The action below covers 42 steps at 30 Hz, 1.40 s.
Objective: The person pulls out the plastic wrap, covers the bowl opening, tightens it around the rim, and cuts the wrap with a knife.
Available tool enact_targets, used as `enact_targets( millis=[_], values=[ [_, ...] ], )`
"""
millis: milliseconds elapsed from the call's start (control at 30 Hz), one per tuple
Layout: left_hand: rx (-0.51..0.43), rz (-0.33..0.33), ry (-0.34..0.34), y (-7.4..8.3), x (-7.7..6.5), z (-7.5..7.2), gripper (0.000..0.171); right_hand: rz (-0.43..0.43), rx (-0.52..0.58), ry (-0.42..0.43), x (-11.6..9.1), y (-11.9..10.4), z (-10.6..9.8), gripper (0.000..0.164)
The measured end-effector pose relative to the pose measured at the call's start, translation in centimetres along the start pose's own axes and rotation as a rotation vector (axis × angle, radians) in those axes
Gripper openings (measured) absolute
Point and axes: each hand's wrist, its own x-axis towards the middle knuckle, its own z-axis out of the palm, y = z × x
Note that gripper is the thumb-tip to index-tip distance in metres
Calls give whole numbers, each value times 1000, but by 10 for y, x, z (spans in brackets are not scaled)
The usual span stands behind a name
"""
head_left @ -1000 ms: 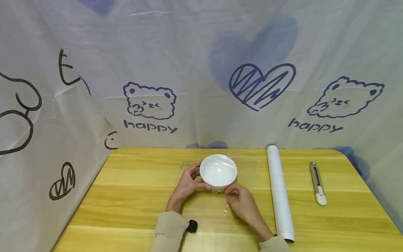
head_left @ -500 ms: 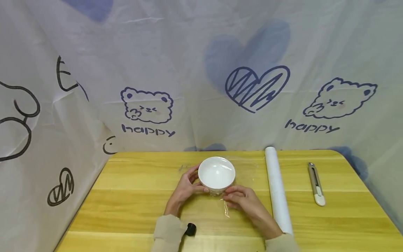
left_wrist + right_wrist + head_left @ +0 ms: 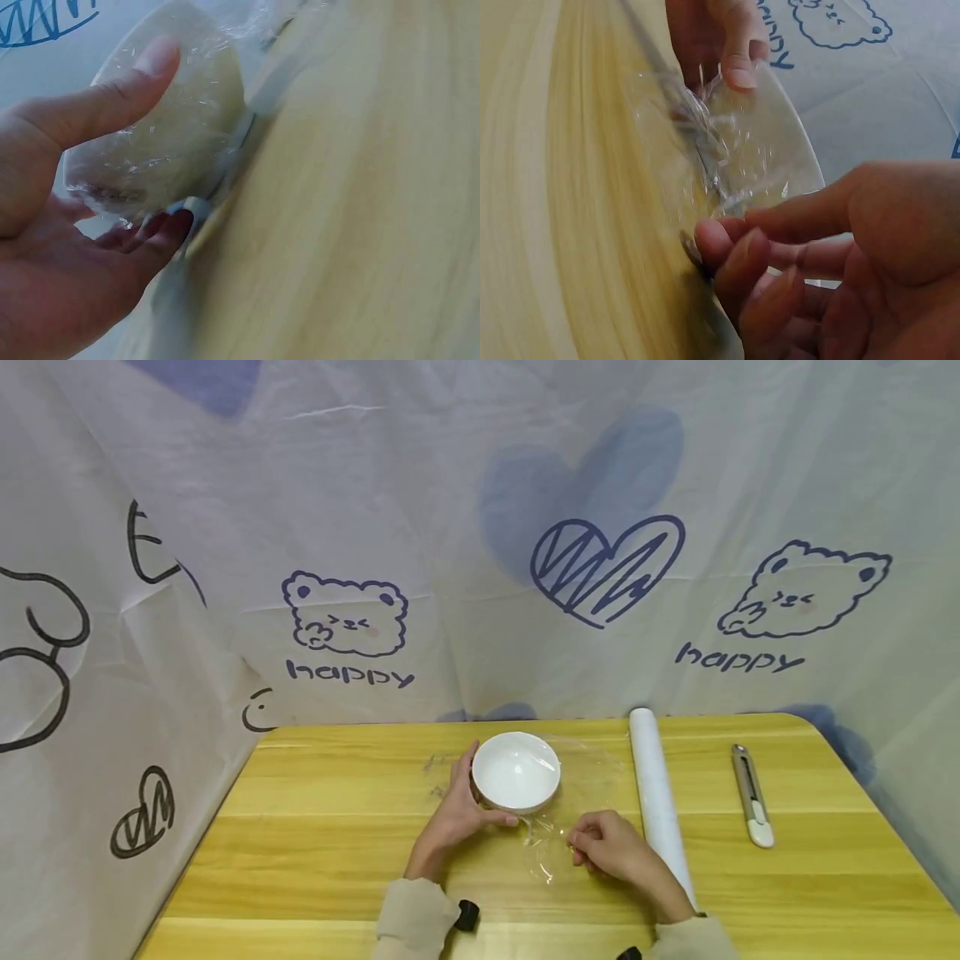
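Note:
A white bowl [image 3: 516, 770] stands on the wooden table, with clear cling film [image 3: 542, 858] clinging in wrinkles to its outside. My left hand [image 3: 457, 808] holds the bowl's left side, thumb across the near side and fingers behind. In the left wrist view, that thumb lies over the film-covered wall of the bowl [image 3: 187, 112]. To the right of and nearer than the bowl, my right hand [image 3: 611, 845] pinches the loose film's edge between thumb and forefinger. The right wrist view shows the film [image 3: 679, 142] spread between both hands.
A long white roll [image 3: 656, 793] lies to the right, close beside the right forearm. Farther right lies a utility knife [image 3: 752, 797] with a white end. A printed cloth [image 3: 465, 527] hangs behind the table's [image 3: 300, 843] far edge.
My right hand has moved away from the bowl, right and slightly nearer, drawing the film out. My left thumb has slid rightward along the bowl's near side. The bowl has hardly moved.

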Motion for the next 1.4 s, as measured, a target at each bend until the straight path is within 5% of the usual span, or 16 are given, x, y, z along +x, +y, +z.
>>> enact_targets(
  millis=[100,333,667,800,1400],
  values=[
    [-78,-8,35,5,-2,-1,120,-2,-108,33,-2,4,-7,17],
    [-226,59,-55,-21,4,-9,108,29,-222,138,-10,-3,-19,13],
    [-216,83,-13,-22,6,-6,106,-123,-516,396,8,-18,39,22],
    [-211,83,-12,-22,7,-2,103,-168,-571,465,12,-18,48,14],
    [-200,42,39,-22,7,1,106,-140,-502,205,-10,-37,26,31]
  ],
)
